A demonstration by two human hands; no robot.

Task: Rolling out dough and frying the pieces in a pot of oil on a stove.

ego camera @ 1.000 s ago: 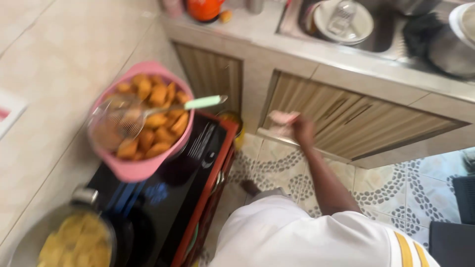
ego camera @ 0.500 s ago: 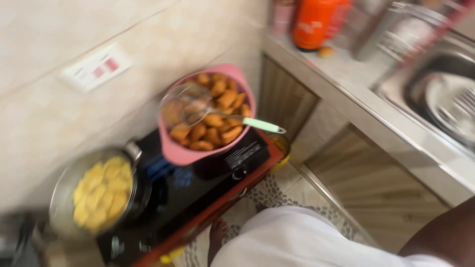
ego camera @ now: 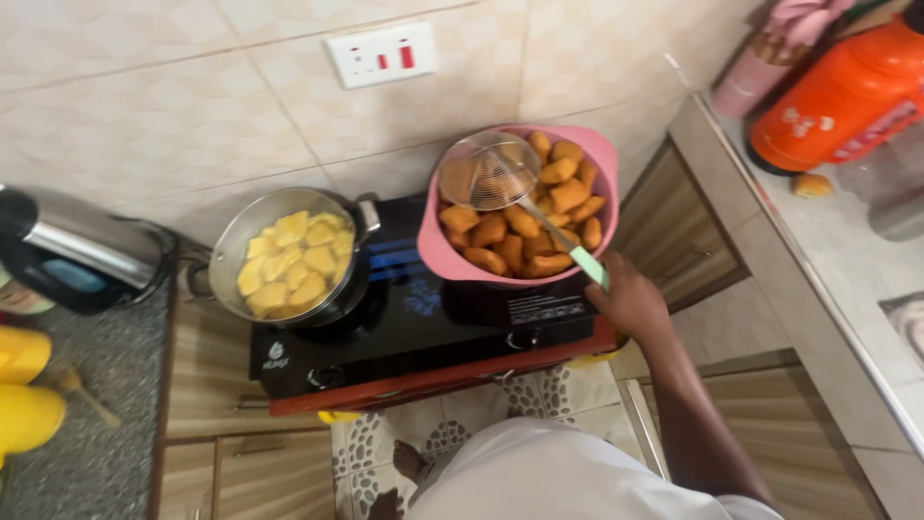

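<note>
Our right hand point(ego camera: 628, 300) now has its fingers closed around the green handle of the wire skimmer point(ego camera: 491, 173). One second ago this hand was away from the stove, down by the cupboard doors, and the skimmer lay alone across the bowl, so the hand has come to the handle and taken it. We judge from this that the work with the fried pieces begins again. Our left hand does not show in the picture.

The mesh of the skimmer lies up and to the left of the hand, resting on the fried pieces. Under it is the pink bowl point(ego camera: 452, 265), one only, heaped with golden brown fried pieces point(ego camera: 525, 226); we count about fifteen that show, and more are hidden beneath. The bowl sits on the black stove point(ego camera: 423, 327), just beyond the hand.

Further left of the hand, one metal pan point(ego camera: 231, 252) stands on the stove with pale yellow pieces point(ego camera: 284, 260) in oil, about ten. Still further left is one steel kettle point(ego camera: 82, 252). To the right of the hand, on the counter, stands one orange flask point(ego camera: 837, 96), and one single fried piece point(ego camera: 811, 185) lies near it
</note>
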